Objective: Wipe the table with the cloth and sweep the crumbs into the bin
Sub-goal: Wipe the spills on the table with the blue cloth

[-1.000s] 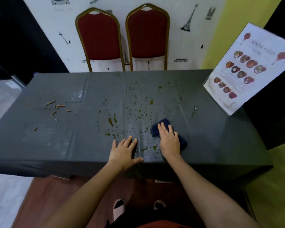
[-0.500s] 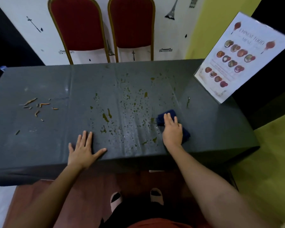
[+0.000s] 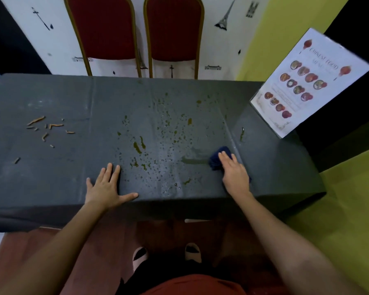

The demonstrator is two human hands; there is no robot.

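- While I look down through the head camera, a dark grey cloth-covered surface (image 3: 51,177) fills the middle of the view, its cover creased in long folds.
- Greenish-brown drops and smears (image 3: 156,150) speckle the centre of the surface, with a wet streak just left of the blue cloth.
- Orange-brown crumbs (image 3: 47,127) lie scattered on the left part, well apart from both hands.
- My right hand (image 3: 234,174) lies flat on top of the dark blue cloth (image 3: 216,159), fingers together and pressing it down near the front right edge; it is pressed on the cloth, not curled round it.
- My left hand (image 3: 107,188) rests palm-down on the surface at the front edge, fingers spread and thumb out, holding nothing.
- A laminated menu card (image 3: 309,81) with pictures of dishes stands tilted at the far right corner.
- Two red chairs (image 3: 136,28) with gold frames stand side by side behind the surface, against a white wall printed with small black landmark motifs.
- Yellow-green wall and floor show to the right; below the front edge I see reddish floor and two feet in light slippers.
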